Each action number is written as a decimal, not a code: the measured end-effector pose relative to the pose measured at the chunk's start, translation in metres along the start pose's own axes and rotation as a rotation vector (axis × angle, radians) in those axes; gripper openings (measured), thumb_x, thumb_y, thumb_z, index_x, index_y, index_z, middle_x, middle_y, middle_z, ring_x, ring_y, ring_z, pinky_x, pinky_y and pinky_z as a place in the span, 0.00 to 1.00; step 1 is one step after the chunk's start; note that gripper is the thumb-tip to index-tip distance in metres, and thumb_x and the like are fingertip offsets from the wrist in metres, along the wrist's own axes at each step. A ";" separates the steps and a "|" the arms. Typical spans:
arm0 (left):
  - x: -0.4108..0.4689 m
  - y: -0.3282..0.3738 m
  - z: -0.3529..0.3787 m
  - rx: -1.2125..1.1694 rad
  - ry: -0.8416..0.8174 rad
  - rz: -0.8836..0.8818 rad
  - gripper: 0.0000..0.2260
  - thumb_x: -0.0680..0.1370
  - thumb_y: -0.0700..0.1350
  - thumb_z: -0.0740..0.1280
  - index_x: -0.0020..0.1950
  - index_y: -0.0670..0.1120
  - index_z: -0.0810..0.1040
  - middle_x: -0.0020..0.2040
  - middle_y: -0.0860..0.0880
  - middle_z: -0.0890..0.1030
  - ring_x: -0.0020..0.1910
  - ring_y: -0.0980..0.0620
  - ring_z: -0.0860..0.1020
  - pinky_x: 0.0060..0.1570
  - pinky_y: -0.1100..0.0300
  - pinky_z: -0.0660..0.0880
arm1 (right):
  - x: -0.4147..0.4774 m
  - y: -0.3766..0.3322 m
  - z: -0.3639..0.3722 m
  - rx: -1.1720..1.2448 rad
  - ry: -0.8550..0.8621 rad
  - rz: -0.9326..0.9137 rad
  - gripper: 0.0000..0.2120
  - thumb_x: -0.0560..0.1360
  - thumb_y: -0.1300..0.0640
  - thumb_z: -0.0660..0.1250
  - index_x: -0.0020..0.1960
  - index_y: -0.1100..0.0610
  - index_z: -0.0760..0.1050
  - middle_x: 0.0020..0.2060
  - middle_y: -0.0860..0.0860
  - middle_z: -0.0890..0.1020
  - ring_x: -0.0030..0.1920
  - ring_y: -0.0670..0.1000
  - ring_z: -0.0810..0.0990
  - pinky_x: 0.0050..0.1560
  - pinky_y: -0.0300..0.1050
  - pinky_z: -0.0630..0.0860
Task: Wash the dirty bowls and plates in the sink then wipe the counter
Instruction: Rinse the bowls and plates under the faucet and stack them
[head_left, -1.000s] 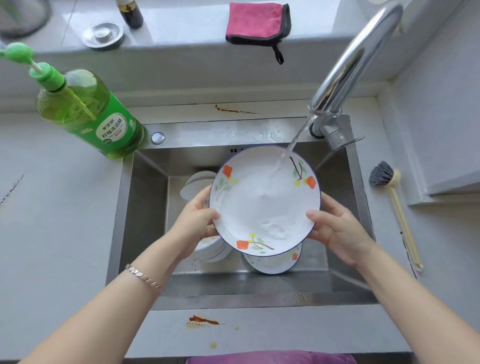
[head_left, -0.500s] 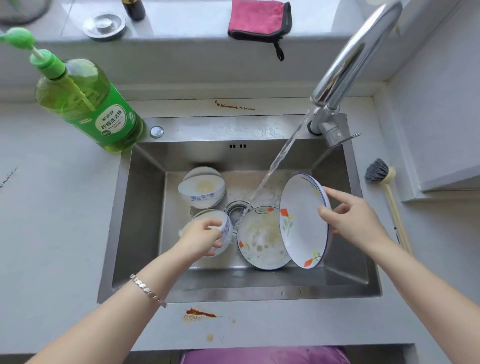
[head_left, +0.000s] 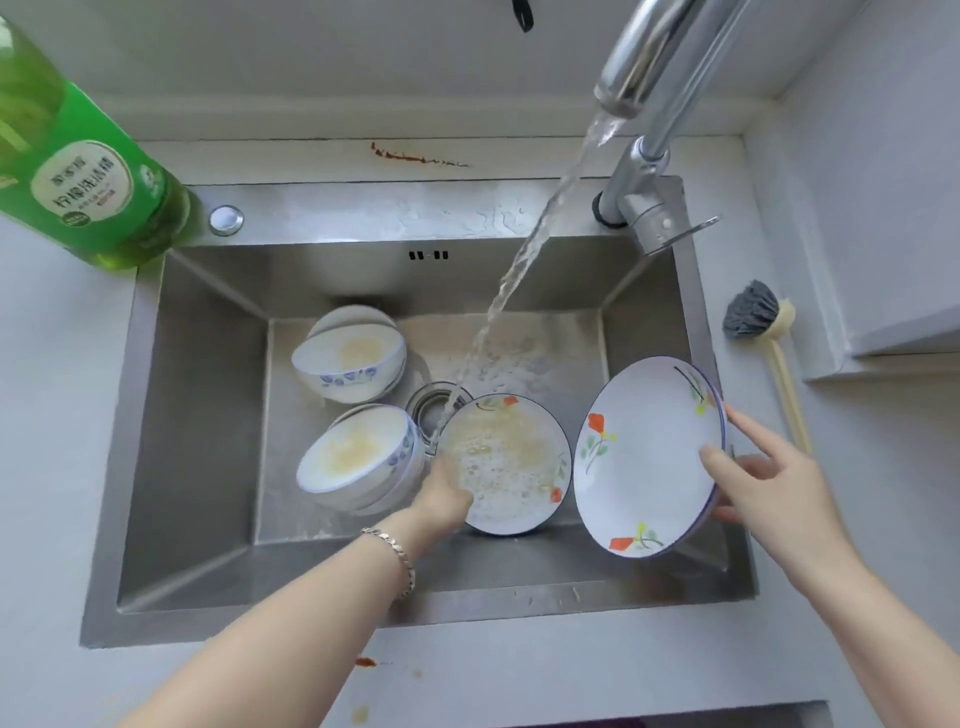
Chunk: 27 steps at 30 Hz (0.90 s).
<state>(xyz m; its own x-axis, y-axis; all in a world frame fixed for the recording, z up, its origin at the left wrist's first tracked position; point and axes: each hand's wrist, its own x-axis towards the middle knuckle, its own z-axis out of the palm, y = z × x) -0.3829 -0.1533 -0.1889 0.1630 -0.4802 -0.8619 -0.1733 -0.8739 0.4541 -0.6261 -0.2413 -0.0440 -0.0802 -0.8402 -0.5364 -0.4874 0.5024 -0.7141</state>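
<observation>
Head view, looking down on a steel sink (head_left: 197, 415) set in a grey counter (head_left: 52, 467).

1. Back-left corner of the sink: a green detergent bottle (head_left: 78, 171) stands on the rim. A round metal cap (head_left: 226, 220) sits just beside it.
2. Left half of the sink floor: two stacks of bowls, each tipped on its side with yellowish residue inside. The rear bowls (head_left: 348, 358) lie near the back wall. The front bowls (head_left: 358, 457) lie nearer the front wall.
3. Centre: the drain (head_left: 431, 410) lies between the bowls and a soiled plate (head_left: 509, 462), which lies flat on the sink floor, face up, covered in residue.
4. The left hand (head_left: 441, 499), a bracelet (head_left: 400, 556) on its wrist, is at the soiled plate's left rim, between that plate and the front bowls. Its fingers are blurred and partly hidden, so whether they grasp the rim cannot be told.
5. The faucet (head_left: 654, 78) rises from the back-right corner of the sink. Its water stream (head_left: 519, 260) falls beside the drain, at the soiled plate's back-left rim.
6. Right side of the sink: a tilted plate (head_left: 649, 457) with a clean face stands on edge near the right wall. The right hand (head_left: 763, 483) pinches its right rim, thumb on the face and fingers behind.
7. Counter right of the sink: a dish brush (head_left: 758, 317) lies with its bristle head toward the back.
8. Brown stains mark the counter at its back edge (head_left: 415, 156) and front edge (head_left: 366, 661).
</observation>
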 end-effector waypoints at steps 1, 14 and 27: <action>0.012 -0.004 0.005 -0.016 0.044 0.005 0.31 0.68 0.38 0.58 0.71 0.48 0.58 0.66 0.45 0.70 0.60 0.47 0.73 0.59 0.53 0.75 | 0.002 0.003 0.002 0.011 0.002 -0.012 0.24 0.74 0.62 0.66 0.65 0.41 0.68 0.34 0.58 0.77 0.35 0.53 0.75 0.31 0.39 0.80; 0.054 -0.010 0.029 -0.253 0.172 -0.247 0.16 0.80 0.34 0.55 0.68 0.40 0.66 0.64 0.40 0.72 0.61 0.35 0.73 0.47 0.46 0.74 | 0.027 0.010 0.005 0.088 -0.028 -0.042 0.23 0.75 0.63 0.65 0.54 0.34 0.69 0.36 0.57 0.80 0.31 0.44 0.76 0.37 0.47 0.81; 0.007 0.009 0.022 -0.247 0.213 -0.052 0.11 0.76 0.32 0.62 0.40 0.45 0.66 0.37 0.43 0.75 0.30 0.47 0.77 0.33 0.55 0.80 | 0.025 0.015 -0.008 0.102 0.012 0.014 0.23 0.75 0.64 0.65 0.67 0.46 0.69 0.35 0.56 0.80 0.32 0.46 0.76 0.30 0.41 0.80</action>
<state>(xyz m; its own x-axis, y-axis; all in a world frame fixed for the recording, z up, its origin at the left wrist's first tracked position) -0.4048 -0.1628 -0.1961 0.3694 -0.4168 -0.8306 0.0771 -0.8770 0.4743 -0.6421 -0.2557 -0.0648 -0.0972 -0.8350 -0.5417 -0.3952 0.5319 -0.7490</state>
